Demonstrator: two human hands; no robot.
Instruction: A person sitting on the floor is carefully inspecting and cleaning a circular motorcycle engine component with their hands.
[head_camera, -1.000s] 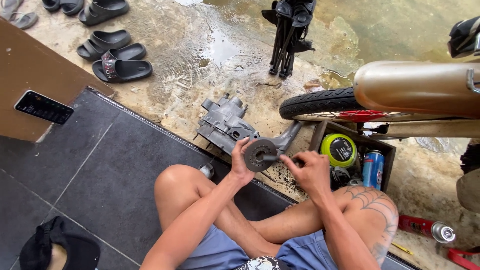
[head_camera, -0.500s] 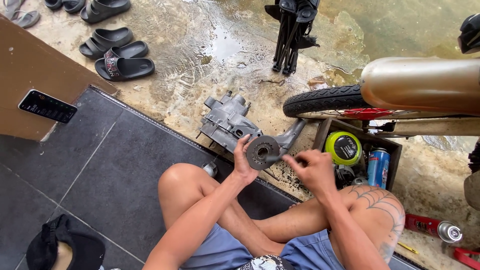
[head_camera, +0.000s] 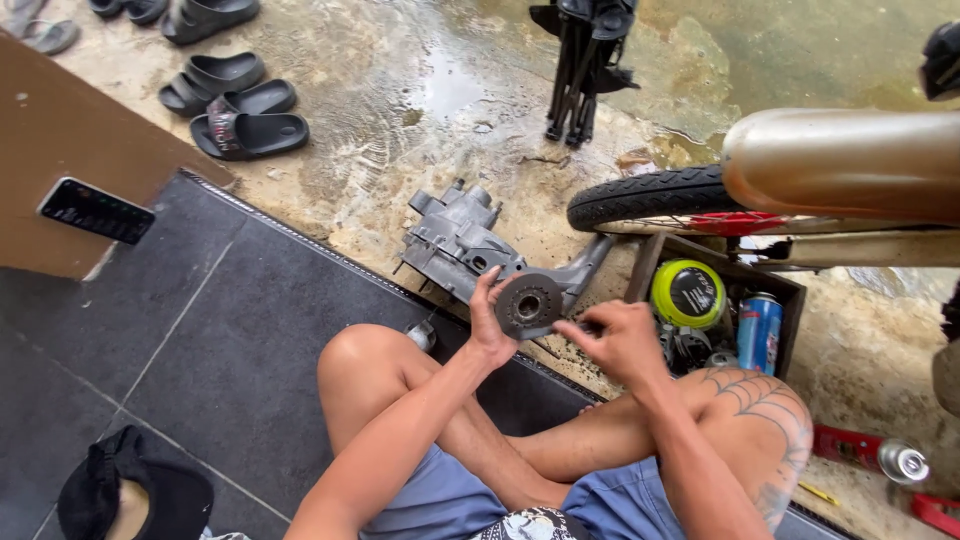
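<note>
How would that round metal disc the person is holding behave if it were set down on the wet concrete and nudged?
The round metal disc looks thick and solid, so it is probably stiff and heavy for its size. The left hand grips its rim, hinting it needs a firm hold. On edge it would likely roll; flat, it might slide on the wet concrete.

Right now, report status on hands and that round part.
Left hand gripping round metal disc. Right hand fingertips at its edge. Grey engine casing just behind.

Right hand (head_camera: 622, 340) hides whatever its fingertips pinch.
</note>
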